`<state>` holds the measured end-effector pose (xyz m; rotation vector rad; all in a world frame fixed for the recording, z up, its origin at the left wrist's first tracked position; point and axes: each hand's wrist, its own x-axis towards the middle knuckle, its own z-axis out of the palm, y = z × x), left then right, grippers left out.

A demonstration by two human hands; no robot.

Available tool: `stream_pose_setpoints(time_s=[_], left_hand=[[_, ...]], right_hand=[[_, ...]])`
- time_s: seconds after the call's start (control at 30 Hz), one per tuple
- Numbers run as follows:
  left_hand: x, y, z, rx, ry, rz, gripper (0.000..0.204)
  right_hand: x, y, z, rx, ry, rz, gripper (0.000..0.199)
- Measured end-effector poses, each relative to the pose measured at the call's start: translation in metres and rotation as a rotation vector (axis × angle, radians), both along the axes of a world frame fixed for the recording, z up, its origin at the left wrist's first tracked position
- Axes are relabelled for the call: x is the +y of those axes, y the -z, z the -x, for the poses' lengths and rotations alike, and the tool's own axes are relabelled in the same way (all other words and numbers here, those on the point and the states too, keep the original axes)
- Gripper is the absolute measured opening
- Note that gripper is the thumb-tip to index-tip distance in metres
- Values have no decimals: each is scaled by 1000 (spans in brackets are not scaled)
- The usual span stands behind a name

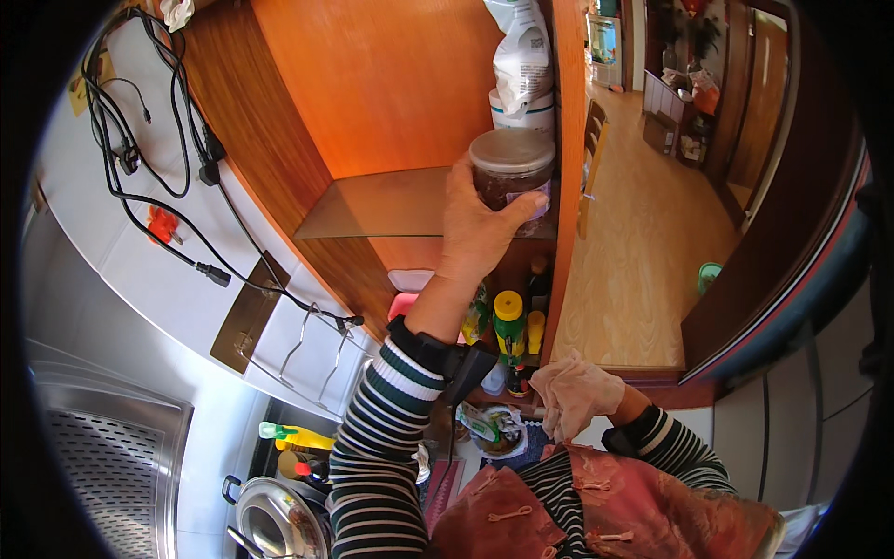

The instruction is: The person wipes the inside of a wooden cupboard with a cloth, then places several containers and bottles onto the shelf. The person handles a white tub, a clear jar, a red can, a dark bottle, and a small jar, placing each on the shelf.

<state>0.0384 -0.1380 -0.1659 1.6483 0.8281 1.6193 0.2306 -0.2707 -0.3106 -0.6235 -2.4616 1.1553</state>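
Note:
My left hand (480, 224) reaches up to the cabinet shelf and is closed around a clear jar (510, 172) with a pale lid and dark contents. Its thumb presses the jar's right side, over a label. The jar is at the right end of the glass shelf (382, 200); whether it rests there or is lifted I cannot tell. Behind it stand a white tub (531, 114) and a white bag (520, 56). Lower right, by my apron, my right hand (605, 393) is closed on a crumpled beige cloth (563, 396).
Below the shelf stand a green bottle with a yellow cap (509, 326), a smaller yellow bottle (535, 331) and a pink container (402, 306). Black cables (121, 140) hang at the left. A lidded pot (279, 522) sits lower left. Beyond the cabinet's right side panel lies a wooden floor (643, 252).

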Motion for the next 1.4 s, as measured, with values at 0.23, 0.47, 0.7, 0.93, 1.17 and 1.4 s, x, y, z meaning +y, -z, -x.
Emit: stream_pose_setpoints(time_s=[0.23,0.47,0.7,0.93,1.17,1.4], left_hand=[[-5,1,9,224,50,-70,91],[-30,17,34,576,-265,-210,70],[-25,29,21,501,-326,-178,71],[-37,30,24,550,-459,-309,75],[-54,25,33,477,-419,-361,62],[-118,67,95,290,-260,-107,20]], right_hand=[[-1,12,0,155,3,196,23],[3,37,6,62,-29,24,24],[-1,33,7,174,-21,210,27],[3,40,4,266,-44,731,23],[7,24,15,208,-127,197,21],[12,-4,23,-20,-293,-309,20]])
